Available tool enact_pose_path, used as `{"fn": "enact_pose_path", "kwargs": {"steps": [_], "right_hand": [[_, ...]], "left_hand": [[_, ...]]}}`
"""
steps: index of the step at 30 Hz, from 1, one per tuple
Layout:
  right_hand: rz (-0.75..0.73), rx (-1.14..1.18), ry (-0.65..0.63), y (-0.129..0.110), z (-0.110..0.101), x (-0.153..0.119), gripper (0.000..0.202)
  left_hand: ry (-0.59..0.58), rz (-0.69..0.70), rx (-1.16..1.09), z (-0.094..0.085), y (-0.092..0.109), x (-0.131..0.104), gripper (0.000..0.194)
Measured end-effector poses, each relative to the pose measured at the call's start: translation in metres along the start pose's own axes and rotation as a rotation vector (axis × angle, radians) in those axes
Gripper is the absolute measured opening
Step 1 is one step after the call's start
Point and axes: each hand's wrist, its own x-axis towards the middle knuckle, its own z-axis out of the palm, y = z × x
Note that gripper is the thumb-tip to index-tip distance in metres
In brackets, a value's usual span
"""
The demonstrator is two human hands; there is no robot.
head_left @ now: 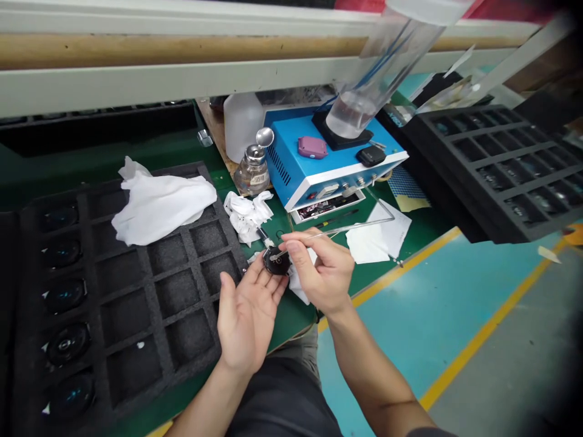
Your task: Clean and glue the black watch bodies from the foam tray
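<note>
A small round black part (276, 261), like a watch case with a dark inside, rests on the fingertips of my left hand (248, 315). That palm faces up, with the thumb standing apart from the part. Between thumb and fingers, my right hand (321, 267) pinches a thin clear tube (337, 230). The tube's narrow tip is over the black part, and I cannot tell whether it touches. Its other end bends back toward a blue box (291, 145). Just beyond the part lie crumpled white wipes (248, 212).
Left is a black foam tray (132, 315) with several round dark parts and a white cloth (164, 203). A glass bottle (252, 170) stands beside the blue box, which carries a clear cylinder (350, 112). White papers (378, 233) lie at right, near another foam tray (492, 176).
</note>
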Motion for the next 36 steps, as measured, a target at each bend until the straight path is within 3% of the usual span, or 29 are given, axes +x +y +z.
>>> {"fn": "enact_pose_path", "kwargs": {"steps": [12,36], "right_hand": [[-0.026,-0.046,-0.095,-0.0016,-0.0067,0.0083,0.012],[-0.034,-0.051,-0.102,-0.0032,-0.0077,0.0081,0.013]], "left_hand": [[0.002,-0.03,-0.008,-0.0001,0.0015,0.0005,0.072],[0.011,-0.029,-0.008,-0.0002,0.0004,-0.0001,0.072]]}}
